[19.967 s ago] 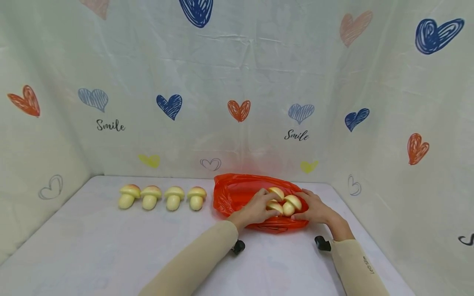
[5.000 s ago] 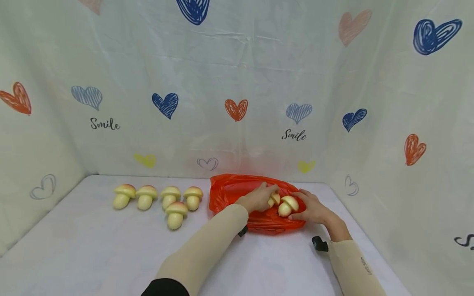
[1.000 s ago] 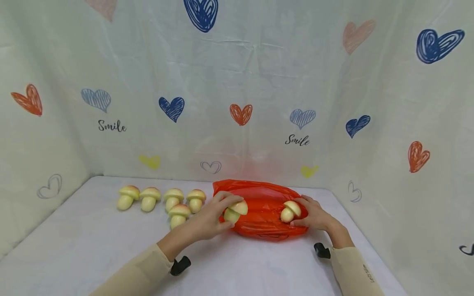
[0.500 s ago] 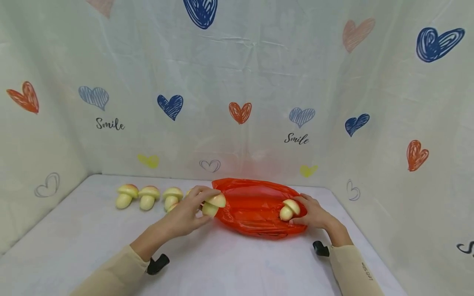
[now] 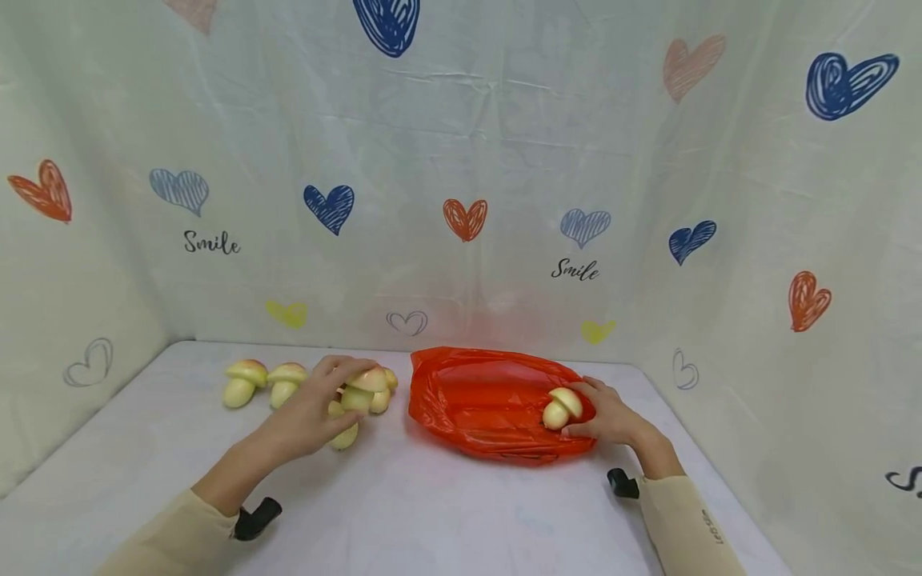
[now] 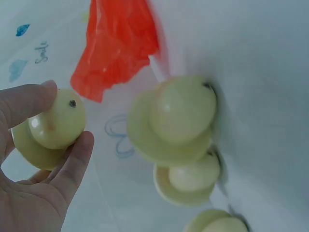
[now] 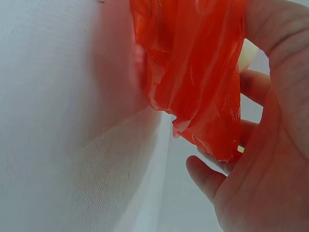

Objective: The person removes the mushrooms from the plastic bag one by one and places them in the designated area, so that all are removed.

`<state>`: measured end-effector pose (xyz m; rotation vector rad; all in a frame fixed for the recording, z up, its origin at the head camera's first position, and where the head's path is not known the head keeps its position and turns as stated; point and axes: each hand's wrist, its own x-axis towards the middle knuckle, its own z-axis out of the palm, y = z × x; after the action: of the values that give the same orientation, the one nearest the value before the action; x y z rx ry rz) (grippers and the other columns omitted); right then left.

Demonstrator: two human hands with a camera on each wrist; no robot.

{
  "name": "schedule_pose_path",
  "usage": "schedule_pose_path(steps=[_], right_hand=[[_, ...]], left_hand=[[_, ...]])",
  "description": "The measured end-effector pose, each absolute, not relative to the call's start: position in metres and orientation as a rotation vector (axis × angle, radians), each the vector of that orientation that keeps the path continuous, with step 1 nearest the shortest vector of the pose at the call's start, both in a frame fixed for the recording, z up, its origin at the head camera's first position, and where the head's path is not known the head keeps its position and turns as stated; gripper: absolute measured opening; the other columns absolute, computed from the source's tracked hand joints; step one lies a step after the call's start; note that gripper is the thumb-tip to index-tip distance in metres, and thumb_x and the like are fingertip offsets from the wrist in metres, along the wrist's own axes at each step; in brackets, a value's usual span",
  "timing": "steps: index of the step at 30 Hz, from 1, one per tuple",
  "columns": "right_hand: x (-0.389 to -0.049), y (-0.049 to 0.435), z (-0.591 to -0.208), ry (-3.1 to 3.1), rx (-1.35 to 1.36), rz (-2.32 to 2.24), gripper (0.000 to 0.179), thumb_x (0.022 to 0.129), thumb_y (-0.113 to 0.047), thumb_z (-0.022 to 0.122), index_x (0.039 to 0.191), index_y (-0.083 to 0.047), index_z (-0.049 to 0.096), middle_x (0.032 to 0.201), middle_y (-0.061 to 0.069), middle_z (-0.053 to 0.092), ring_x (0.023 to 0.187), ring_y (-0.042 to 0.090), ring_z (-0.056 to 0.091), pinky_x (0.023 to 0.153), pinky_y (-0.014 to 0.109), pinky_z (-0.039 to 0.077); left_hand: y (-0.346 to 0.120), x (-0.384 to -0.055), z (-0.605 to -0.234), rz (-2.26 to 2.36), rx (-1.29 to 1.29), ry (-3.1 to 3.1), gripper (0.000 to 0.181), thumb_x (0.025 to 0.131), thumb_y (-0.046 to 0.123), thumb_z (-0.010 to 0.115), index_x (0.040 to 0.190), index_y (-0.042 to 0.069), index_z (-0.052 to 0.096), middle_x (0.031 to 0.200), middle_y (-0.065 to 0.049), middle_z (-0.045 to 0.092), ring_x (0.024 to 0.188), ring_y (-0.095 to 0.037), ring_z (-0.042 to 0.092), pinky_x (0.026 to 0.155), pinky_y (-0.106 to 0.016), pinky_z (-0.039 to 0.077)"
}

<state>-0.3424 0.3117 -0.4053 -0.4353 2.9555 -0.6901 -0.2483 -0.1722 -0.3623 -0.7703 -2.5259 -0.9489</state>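
Note:
A toy mushroom [image 5: 366,381], pale yellow with a reddish cap, is held between the thumb and fingers of my left hand [image 5: 306,414]. It is over the row at the left, where it and the hand partly hide other toy mushrooms. In the left wrist view the held mushroom [image 6: 60,118] shows its rounded stem end, apart from the standing mushroom [image 6: 181,111]. My right hand [image 5: 611,412] grips the right edge of a red plastic bag [image 5: 468,400], which lies with its mouth spread. One toy mushroom [image 5: 562,408] lies in the bag beside those fingers.
Two mushrooms stand uncovered at the row's left end, the outermost mushroom [image 5: 243,382] nearest the side curtain. A white cloth covers the table [image 5: 432,520]. Behind it hangs a pale curtain [image 5: 403,264] printed with hearts.
My left hand has carried a mushroom from the bag leftward to the row. Since twenty seconds ago, one mushroom was added in front of the row. The right hand stays at the bag's edge.

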Motion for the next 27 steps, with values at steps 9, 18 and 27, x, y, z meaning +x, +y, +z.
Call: schedule_pose_path(steps=[9, 18, 27], right_hand=[[-0.343, 0.312, -0.406, 2.952, -0.399, -0.688, 0.088, 0.069, -0.046, 0.081, 0.141, -0.012, 0.043, 0.151, 0.021, 0.022, 0.133, 0.044, 0.023, 0.094, 0.066, 0.036], [-0.342, 0.310, -0.406, 2.945, -0.387, -0.700, 0.090, 0.068, -0.048, 0.081, 0.142, -0.013, 0.043, 0.151, 0.020, 0.023, 0.133, 0.043, 0.023, 0.095, 0.067, 0.035], [-0.342, 0.311, -0.406, 2.944, -0.397, -0.708, 0.090, 0.068, -0.049, 0.081, 0.142, -0.013, 0.043, 0.150, 0.020, 0.023, 0.134, 0.043, 0.022, 0.096, 0.068, 0.033]], left_hand=[[-0.202, -0.244, -0.369, -0.869, -0.748, -2.476, 0.068, 0.075, -0.002, 0.078, 0.135, 0.013, 0.049, 0.122, -0.010, 0.047, 0.101, -0.022, 0.052, 0.074, -0.034, 0.053], [-0.232, -0.238, -0.376, -0.786, -0.664, -2.494, 0.067, 0.075, 0.000, 0.078, 0.134, 0.010, 0.048, 0.122, -0.014, 0.046, 0.097, -0.023, 0.052, 0.070, -0.033, 0.053], [-0.245, -0.235, -0.385, -0.882, -0.590, -2.603, 0.066, 0.075, -0.001, 0.077, 0.134, 0.004, 0.047, 0.116, -0.019, 0.046, 0.090, -0.023, 0.055, 0.068, -0.028, 0.054]])
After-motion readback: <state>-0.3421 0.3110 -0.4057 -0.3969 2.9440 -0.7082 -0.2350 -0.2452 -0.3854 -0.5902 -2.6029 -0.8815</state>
